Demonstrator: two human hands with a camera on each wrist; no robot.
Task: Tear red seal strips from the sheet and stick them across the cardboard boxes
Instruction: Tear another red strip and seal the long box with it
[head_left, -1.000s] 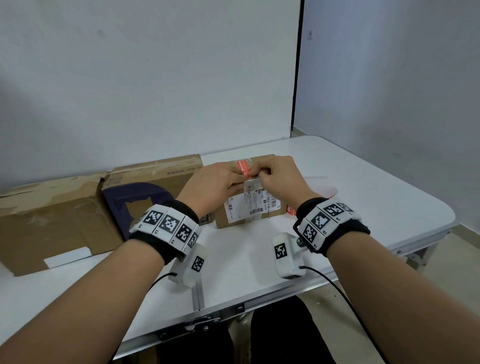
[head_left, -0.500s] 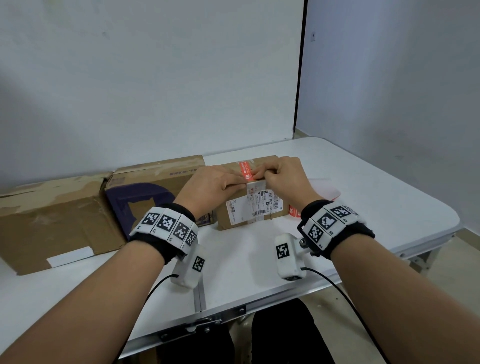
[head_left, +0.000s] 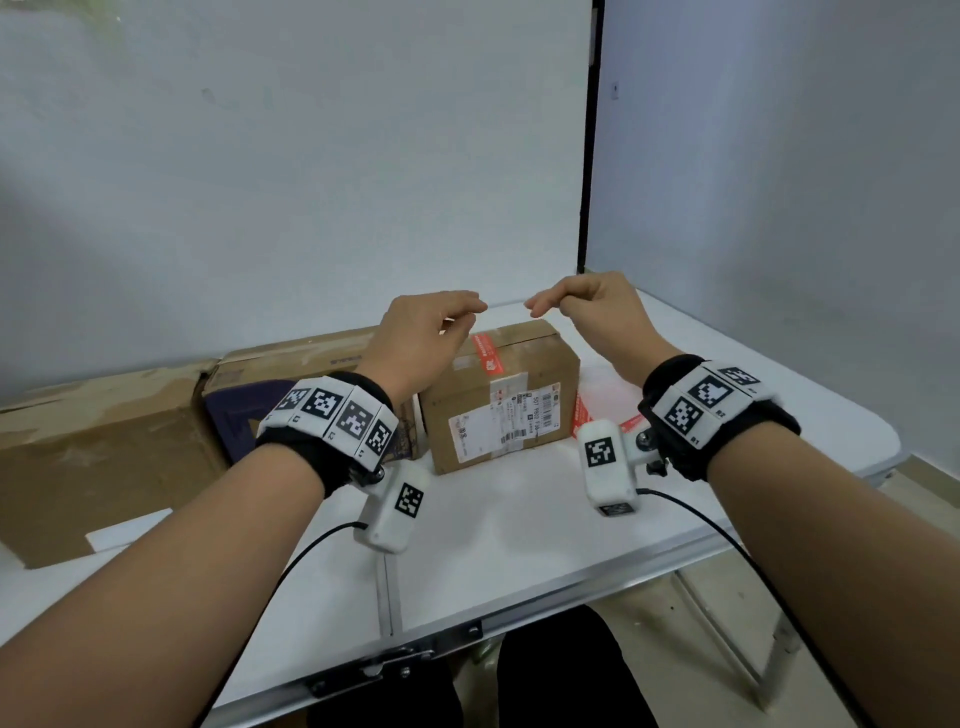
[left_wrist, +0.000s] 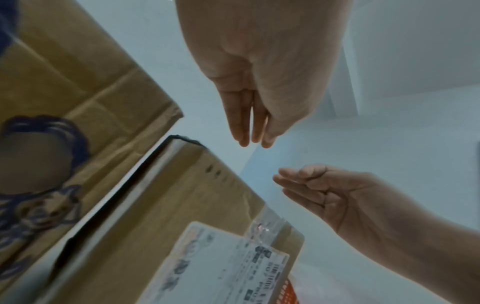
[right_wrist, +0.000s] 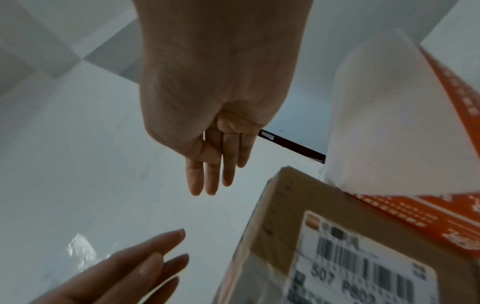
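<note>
A small cardboard box (head_left: 509, 405) with a white shipping label stands mid-table. A red seal strip (head_left: 487, 354) runs across its top and over the front edge. Both hands hover above the box, holding nothing. My left hand (head_left: 431, 332) hangs with relaxed fingers (left_wrist: 246, 123) over the box's left end. My right hand (head_left: 587, 306) is raised over the right end, fingers (right_wrist: 207, 174) loosely extended toward the left hand. The red-and-white seal sheet (head_left: 597, 410) lies on the table just right of the box, its edge (right_wrist: 428, 216) showing behind the box in the right wrist view.
Two larger cardboard boxes stand at the left: one with a dark blue print (head_left: 291, 384) beside the small box, and a worn one (head_left: 98, 447) further left. The white folding table (head_left: 519, 535) has its right edge close to the sheet. Walls close in behind.
Both hands have let go of the strip and lifted off the box top, moving apart. The strip stays stuck on the box.
</note>
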